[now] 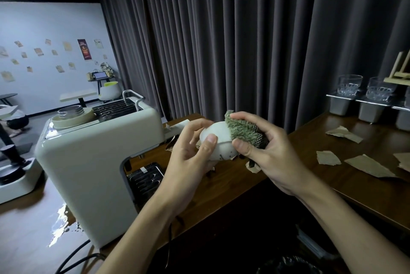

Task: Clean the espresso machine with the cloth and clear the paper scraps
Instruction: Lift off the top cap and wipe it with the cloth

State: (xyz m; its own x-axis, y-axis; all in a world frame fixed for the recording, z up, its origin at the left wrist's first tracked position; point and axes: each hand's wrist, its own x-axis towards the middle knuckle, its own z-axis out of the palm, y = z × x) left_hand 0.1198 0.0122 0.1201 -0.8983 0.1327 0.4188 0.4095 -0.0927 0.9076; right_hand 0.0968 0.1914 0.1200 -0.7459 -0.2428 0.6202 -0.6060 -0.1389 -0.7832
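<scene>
Near centre, a smooth, rounded white piece (216,138) with small dark marks is gripped by the left hand (188,156), thumb laid on its face, fingers curled behind. A ribbed, nubby green cloth (241,129) is pinched between thumb and fingers of the right hand (266,151) and pressed on the piece's right side. At 8 o'clock the glossy cream machine (88,158), a rounded box with a black slotted tray (144,178), is stood on the dark wooden tabletop (244,185). Jagged brown paper scraps (368,165) are scattered flat at 3 o'clock; patterned glasses (349,85) are seen at 2 o'clock.
</scene>
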